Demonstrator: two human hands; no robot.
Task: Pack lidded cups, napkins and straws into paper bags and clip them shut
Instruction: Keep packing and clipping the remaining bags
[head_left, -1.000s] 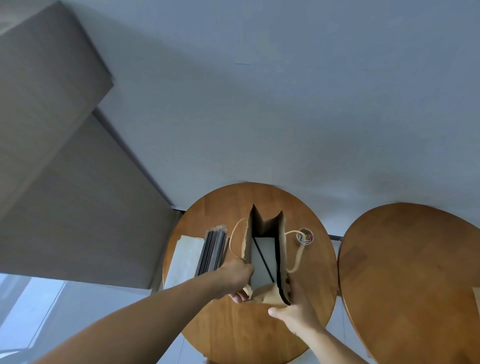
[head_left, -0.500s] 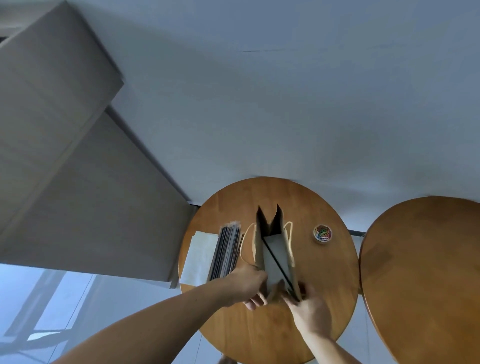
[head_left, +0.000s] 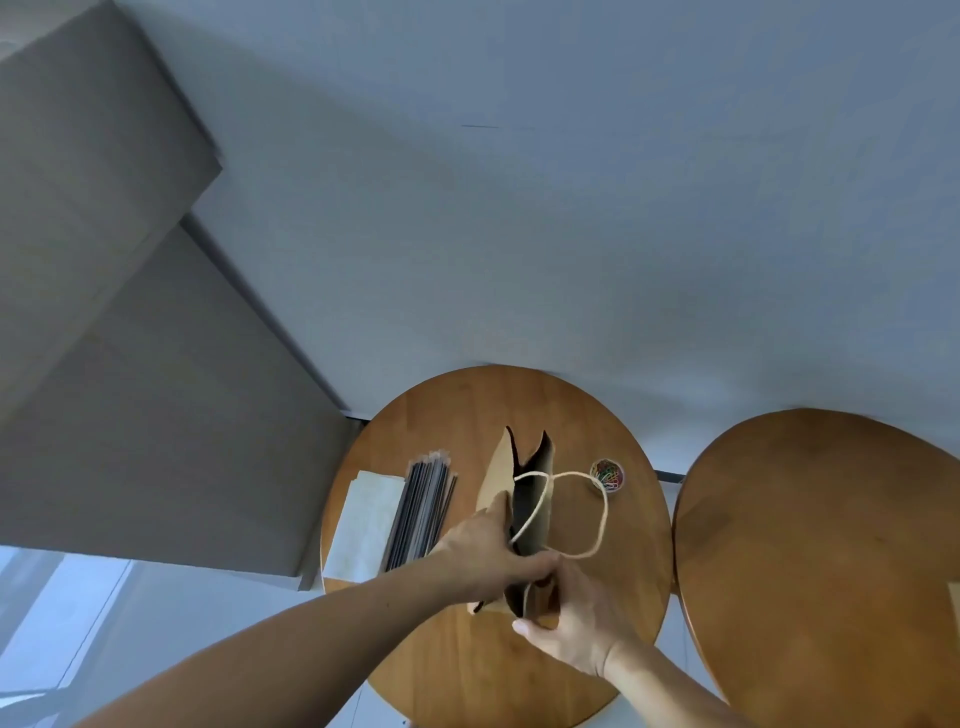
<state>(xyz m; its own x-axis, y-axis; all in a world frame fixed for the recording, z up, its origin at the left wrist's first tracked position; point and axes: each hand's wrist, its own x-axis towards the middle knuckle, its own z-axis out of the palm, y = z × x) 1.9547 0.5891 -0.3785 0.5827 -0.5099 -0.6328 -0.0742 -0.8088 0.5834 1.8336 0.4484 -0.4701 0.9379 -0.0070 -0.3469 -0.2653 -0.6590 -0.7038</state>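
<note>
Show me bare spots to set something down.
Right table: nearly all bare. Near table: free behind the bag and along the near rim. Crowded on the left with straws and napkins, and mid-table, where left hand and right hand grip the bag; clips sit right of it.

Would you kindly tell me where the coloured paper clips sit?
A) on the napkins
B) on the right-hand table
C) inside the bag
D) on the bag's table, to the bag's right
D: the clips lie on the same round table as the bag, just right of it, behind its rope handle.
</note>
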